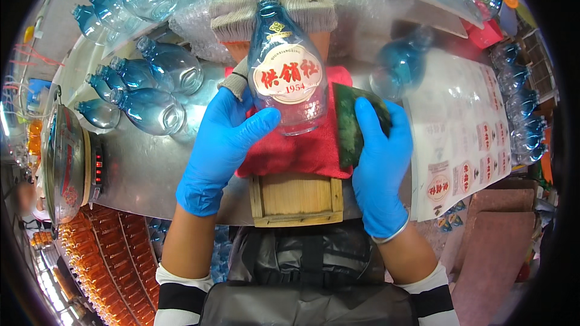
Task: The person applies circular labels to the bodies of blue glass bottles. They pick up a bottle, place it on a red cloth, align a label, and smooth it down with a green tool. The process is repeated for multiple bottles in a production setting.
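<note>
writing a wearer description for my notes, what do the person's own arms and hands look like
The left hand and right hand wear matching close-fitting bright blue gloves with no visible print, wrinkled near the wrists. The forearms are bare between the gloves and the sleeves. Both the left sleeve and right sleeve are white with a broad black band.
</note>
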Motion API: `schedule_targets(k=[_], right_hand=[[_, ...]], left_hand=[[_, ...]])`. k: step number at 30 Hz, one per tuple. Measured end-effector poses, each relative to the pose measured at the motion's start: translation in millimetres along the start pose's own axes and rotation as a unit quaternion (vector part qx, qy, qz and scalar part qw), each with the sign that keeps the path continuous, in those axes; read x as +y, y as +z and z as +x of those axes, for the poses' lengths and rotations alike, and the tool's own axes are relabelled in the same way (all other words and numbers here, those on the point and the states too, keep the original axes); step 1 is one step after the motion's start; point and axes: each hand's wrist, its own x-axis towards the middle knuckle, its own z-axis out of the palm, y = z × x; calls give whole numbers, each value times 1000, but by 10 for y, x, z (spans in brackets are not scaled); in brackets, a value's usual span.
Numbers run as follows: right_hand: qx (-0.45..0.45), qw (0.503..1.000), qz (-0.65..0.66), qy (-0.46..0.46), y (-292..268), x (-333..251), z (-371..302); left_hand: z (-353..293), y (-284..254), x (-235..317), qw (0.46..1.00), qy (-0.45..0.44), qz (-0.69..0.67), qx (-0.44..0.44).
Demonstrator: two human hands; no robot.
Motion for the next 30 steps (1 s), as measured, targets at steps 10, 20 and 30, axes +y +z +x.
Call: schedule_targets(k=[10,20,30], right_hand=[[-186,698,-344,-601,-68,-251,-280],[-167,643,-313,-679,46,-414,-67],[-264,678,-290,-622,-203,-447,263]], left_hand=[[-49,-49,8,998,-19,60,30],[57,-104,-103,998,52,24,-19],[25,-173,-83,989,114,58,-72]])
